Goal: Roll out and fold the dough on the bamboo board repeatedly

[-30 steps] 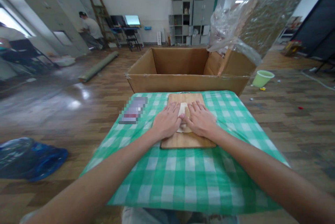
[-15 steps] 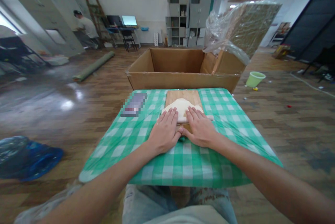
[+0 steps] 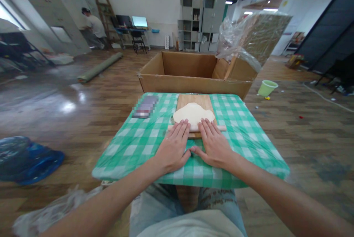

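Left hand (image 3: 173, 149): open, flat, fingers straight and together, laid over rolling pin (image 3: 222, 128); no grip closed round it. Right hand (image 3: 215, 145): same pose, farther along pin; thumb tips meeting or nearly so. Rolling pin: pale, crosswise, both ends projecting past hands. Dough sheet (image 3: 193, 113): one, cream, irregular outline, on wooden board (image 3: 206, 99), near edge at pin. Board: on cloth-covered desk (image 3: 124, 155), green-and-white check. Cardboard box (image 3: 190, 82): open-topped, beyond desk.
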